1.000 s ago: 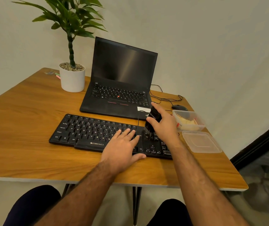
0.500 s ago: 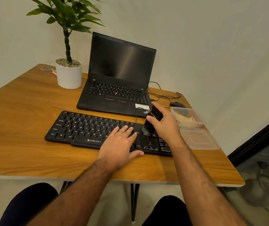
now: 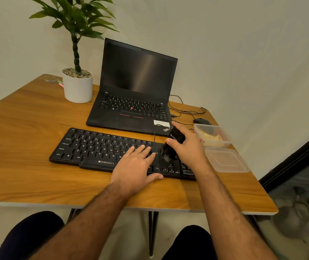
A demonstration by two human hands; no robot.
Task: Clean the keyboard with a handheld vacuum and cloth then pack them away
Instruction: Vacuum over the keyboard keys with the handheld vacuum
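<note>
Black handheld vacuum [image 3: 173, 142] gripped by right hand [image 3: 188, 147], left hand [image 3: 134, 168] flat on keyboard [image 3: 97, 147]

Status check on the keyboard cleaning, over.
Left hand flat on keyboard. Right hand grips handheld vacuum, brush on the keys. Nothing blocking.

Head camera looks forward and down, close over the desk [image 3: 28, 132].

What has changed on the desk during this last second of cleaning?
Hardly anything. The right hand still grips the small black handheld vacuum, brush end down on the right part of the black Zebronics keyboard, at most nudging slightly. The left hand still rests flat on the keys. The view shift comes from the head camera moving.
</note>
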